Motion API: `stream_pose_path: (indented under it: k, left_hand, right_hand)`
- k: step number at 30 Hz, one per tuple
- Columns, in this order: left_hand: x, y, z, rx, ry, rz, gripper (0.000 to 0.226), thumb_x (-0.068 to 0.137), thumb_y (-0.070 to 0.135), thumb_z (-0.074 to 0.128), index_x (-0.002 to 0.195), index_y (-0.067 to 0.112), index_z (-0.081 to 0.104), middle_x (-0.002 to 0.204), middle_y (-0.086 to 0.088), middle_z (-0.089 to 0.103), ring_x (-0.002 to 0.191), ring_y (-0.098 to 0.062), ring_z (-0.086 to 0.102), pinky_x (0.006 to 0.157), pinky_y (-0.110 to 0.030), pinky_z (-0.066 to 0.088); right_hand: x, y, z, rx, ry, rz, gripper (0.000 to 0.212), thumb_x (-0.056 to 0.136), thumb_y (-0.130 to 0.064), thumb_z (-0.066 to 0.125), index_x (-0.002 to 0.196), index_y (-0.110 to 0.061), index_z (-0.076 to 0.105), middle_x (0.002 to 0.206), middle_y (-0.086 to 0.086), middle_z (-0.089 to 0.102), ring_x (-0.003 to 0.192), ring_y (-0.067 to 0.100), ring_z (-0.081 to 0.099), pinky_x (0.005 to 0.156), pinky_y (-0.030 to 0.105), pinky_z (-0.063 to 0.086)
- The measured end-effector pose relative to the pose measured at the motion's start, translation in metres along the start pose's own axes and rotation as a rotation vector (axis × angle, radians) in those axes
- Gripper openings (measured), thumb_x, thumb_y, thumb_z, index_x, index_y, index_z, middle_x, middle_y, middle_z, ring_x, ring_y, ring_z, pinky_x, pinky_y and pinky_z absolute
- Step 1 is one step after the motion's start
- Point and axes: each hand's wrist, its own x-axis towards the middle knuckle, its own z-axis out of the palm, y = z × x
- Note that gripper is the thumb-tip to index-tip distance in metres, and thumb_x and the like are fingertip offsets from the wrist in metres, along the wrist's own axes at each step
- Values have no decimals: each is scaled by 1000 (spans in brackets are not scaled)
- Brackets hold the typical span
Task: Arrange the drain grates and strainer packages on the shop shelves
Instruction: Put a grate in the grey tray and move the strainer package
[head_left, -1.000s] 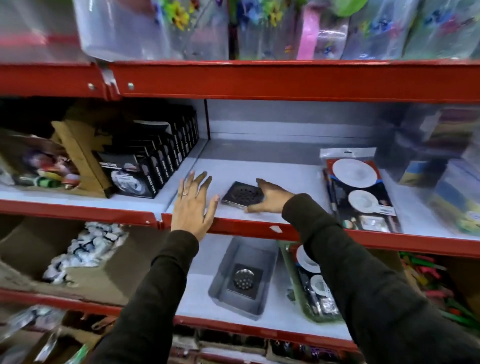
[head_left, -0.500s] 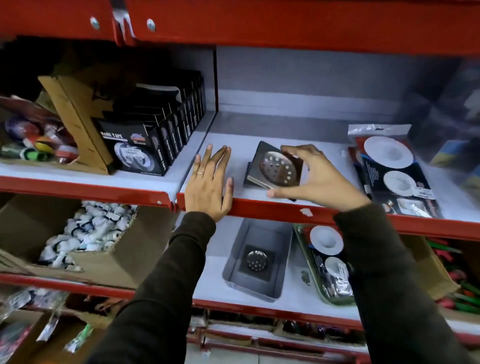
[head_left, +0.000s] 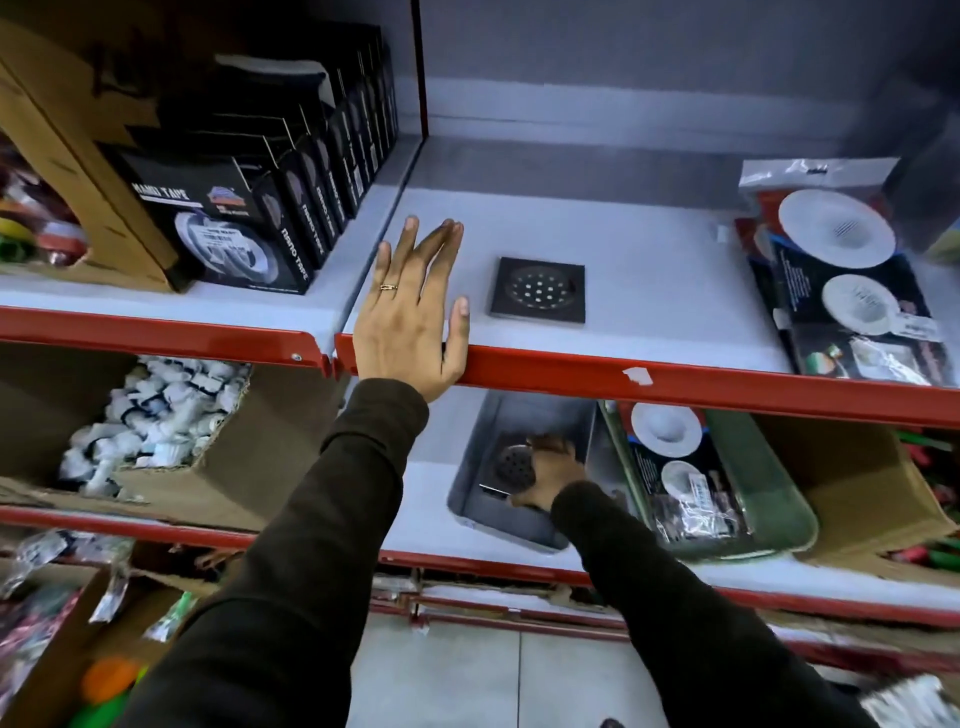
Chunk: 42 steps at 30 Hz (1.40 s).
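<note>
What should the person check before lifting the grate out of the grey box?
1. Right hand on the grate in the box: ok.
2. Grip firmly closed: cannot tell, fingers partly hidden.
3. Space beside the grate on the upper shelf: ok, bare shelf on its right.
4. Left hand out of the way: ok, flat at the shelf edge, apart from that grate.
5. Strainer package clear of the spot: ok, far right.

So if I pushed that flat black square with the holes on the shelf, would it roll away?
Probably not. The drain grate is square and lies flat on the shelf, so it would likely slide, not roll or tip. It looks like stiff metal, so it shouldn't bend, and may feel heavy for its size. The smooth shelf could let it slip easily.
</note>
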Motion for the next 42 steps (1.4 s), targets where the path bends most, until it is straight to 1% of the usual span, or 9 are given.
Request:
stream_pose_path:
  k: [7,10,13,16,20,26,32,36,42]
  left_hand:
    - [1,0,-1,-1,-2,-12,61,94,31,38,151,9,38,157,-5,40,152,-27,25,125,-45,21]
    - [1,0,-1,-9,-5,-13,61,94,31,37,151,9,38,157,-4,40,152,-26,24,126,-44,19]
    - [1,1,-3,-16,-16,-14,61,95,31,34,151,9,37,158,-4,39,153,-25,22,126,-44,18]
    - [2,2,-5,-13,-12,-15,61,95,31,35,151,8,38,157,-5,40,152,-25,23,125,-46,21]
    - [2,2,-6,-18,-18,-20,62,91,28,38,150,8,39,156,-6,42,152,-26,25,125,-46,21]
    - [2,4,-9,-19,-24,-21,65,87,24,42,150,7,39,156,-6,41,151,-26,27,126,-45,20]
    - [2,4,-8,-23,-16,-26,64,88,25,39,150,8,40,155,-6,43,151,-27,27,125,-45,22]
    - [0,3,-5,-29,-21,-19,63,90,24,38,151,9,38,156,-5,42,152,-26,25,126,-43,19]
    - [0,3,-2,-22,13,-21,62,89,23,41,150,10,40,156,-3,43,152,-25,26,126,-43,20]
  right_hand:
    - [-12,-15,-5,-22,-46,-75,87,71,-45,78,144,-21,37,154,7,33,139,29,39,112,43,38]
    - [-76,-45,-73,198,-55,-307,32,75,-44,77,99,-24,70,104,-3,73,89,13,69,81,32,58]
    - [-134,-66,-163,454,83,-458,24,73,-39,82,75,-17,74,66,-2,74,52,6,65,55,19,54]
    - [-117,-64,-222,410,340,-533,36,66,-35,88,96,-19,77,93,-6,78,85,2,71,83,18,55]
    - [-49,-61,-250,-30,162,-320,92,63,-41,87,143,-20,46,151,1,45,138,21,43,112,30,32]
    - [-33,-66,-257,-129,88,-260,84,61,-44,87,130,-8,53,132,13,61,120,31,57,106,46,46]
    - [-99,-59,-260,-5,269,-381,75,56,-44,84,124,-27,58,120,-3,61,104,14,59,94,37,52]
    - [-178,-53,-223,82,-26,-481,81,56,-40,88,129,-35,54,118,-13,53,104,1,54,96,18,45]
    - [-76,-25,-82,-79,-212,-232,73,52,-51,83,117,-26,60,112,3,56,104,23,58,93,38,53]
